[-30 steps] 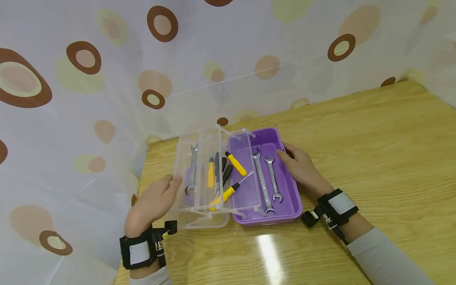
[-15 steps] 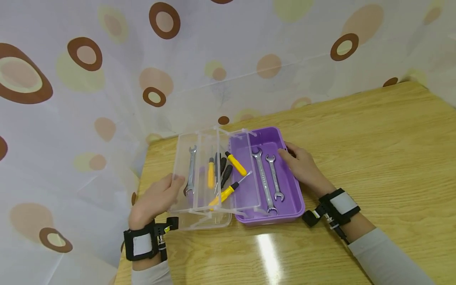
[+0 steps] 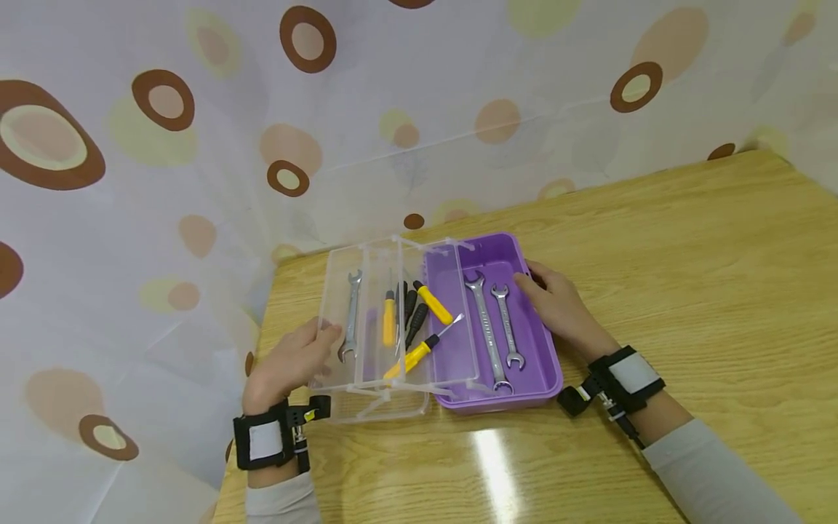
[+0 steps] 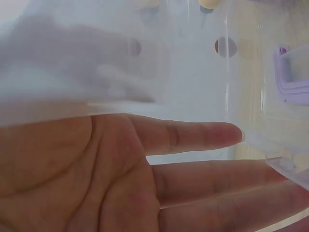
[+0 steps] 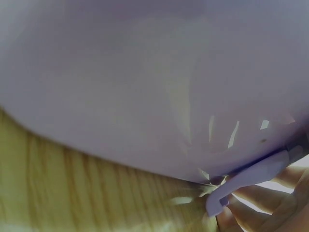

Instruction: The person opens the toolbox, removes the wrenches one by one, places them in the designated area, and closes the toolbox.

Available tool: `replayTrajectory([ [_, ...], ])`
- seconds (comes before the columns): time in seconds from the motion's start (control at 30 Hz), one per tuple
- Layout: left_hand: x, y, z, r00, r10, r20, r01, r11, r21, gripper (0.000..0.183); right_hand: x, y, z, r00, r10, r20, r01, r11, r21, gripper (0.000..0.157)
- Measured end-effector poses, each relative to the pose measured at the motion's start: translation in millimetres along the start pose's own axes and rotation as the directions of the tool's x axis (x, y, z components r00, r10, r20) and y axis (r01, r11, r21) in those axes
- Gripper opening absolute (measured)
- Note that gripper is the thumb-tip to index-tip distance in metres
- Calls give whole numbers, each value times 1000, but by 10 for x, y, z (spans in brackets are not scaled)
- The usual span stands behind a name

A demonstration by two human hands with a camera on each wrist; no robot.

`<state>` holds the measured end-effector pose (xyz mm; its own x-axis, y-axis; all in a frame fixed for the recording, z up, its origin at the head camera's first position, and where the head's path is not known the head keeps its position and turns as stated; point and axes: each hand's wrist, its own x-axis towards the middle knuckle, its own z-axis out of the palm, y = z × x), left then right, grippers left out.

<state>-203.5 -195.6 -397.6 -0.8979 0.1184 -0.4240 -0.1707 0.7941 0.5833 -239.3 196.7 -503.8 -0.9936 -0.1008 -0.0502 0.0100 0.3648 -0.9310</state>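
A purple toolbox stands on the table in the head view. Two wrenches, the longer wrench and a shorter wrench, lie inside it. Folded out to its left is a clear compartment tray with another wrench, yellow screwdrivers and black-handled tools. My left hand holds the tray's left edge, thumb against the wall; its fingers reach out below in the left wrist view. My right hand grips the toolbox's right wall, thumb over the rim, fingers outside.
Beneath the tray, a clear plastic lid shows near the table. A purple latch hangs beside the right fingers in the right wrist view. A dotted curtain covers the wall behind and to the left.
My left hand and wrist have shifted slightly right and up with the tray's edge. The purple toolbox sits slightly further right. Both hands keep their hold.
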Motion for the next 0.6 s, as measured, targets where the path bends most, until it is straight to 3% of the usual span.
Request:
replayTrajectory([
  [0.27,-51,42,-38,999,51,1,-51,998,40,72,-7,-32,-27,1000,19,-3,-19,1000,-8,66],
  [0.4,-150,123,-68,990,118,-80,-109,987,115,74,-11,-42,-38,1000,20,3,-20,1000,-10,66],
  [0.5,-192,202,-62,956,209,-208,-175,970,171,65,-14,-42,-28,1000,19,3,-19,1000,-4,65],
  [0.6,-193,273,-15,888,287,-359,-221,952,214,51,-11,-41,-5,1000,18,0,-18,1000,5,64],
])
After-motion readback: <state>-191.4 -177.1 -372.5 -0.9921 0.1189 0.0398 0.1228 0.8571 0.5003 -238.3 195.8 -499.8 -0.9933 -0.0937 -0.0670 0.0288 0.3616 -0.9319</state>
